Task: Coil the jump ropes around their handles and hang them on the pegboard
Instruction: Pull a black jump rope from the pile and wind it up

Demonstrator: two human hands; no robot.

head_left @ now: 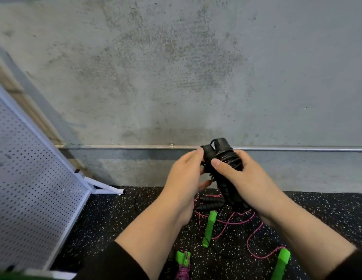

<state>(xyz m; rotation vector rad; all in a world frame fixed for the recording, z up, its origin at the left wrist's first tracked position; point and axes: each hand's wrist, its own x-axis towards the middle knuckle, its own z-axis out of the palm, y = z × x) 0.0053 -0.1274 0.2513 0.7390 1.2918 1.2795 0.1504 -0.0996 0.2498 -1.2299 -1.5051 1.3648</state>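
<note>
A black jump rope [220, 158] is held upright in front of the wall, its two ribbed handles side by side with rope wound round their upper part. My right hand [242, 178] grips the handles from the right, thumb across the front. My left hand [184, 174] holds the left handle's top with its fingertips. On the floor below lie another pair of black handles [209, 203], loose pink rope [232, 223] with green handles [209, 229], [281, 263], and a coiled pink rope with green handles [183, 261]. The white pegboard [30, 190] leans at the left.
A grey concrete wall [176, 77] fills the back, with a metal pipe [115, 147] running along it low down. The floor is black speckled rubber [115, 219]. The pegboard's white foot [107, 189] sticks out onto the floor.
</note>
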